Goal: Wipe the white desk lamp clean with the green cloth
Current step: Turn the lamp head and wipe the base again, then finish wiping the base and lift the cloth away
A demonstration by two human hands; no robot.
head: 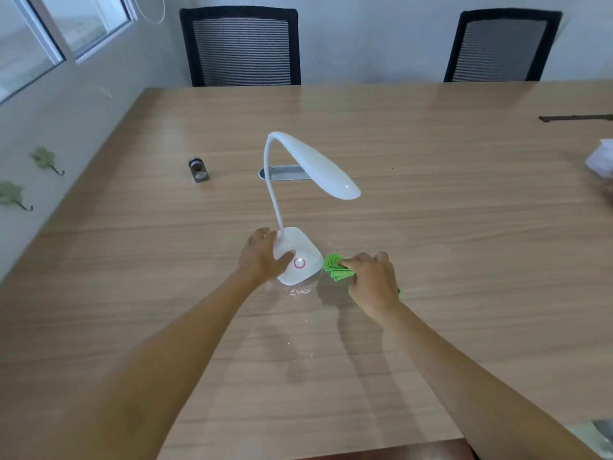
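Observation:
The white desk lamp (pixel 300 250) stands upright on the wooden table (pixel 431 227), with a thin bent neck, a long drooping head and a pink ring button on its rounded base. My left hand (pixel 263 257) grips the left side of that base, thumb resting on top near the button. My right hand (pixel 370 277) is closed on the folded green cloth (pixel 335 267), which lies on the table just right of the base, touching or nearly touching its edge.
White crumbs (pixel 300 291) lie on the table in front of the base. A small grey metal object (pixel 198 170) and an oval cable port (pixel 285 173) sit behind the lamp. Two black mesh chairs (pixel 242 48) stand at the far edge. Something white (pixel 602 157) lies far right.

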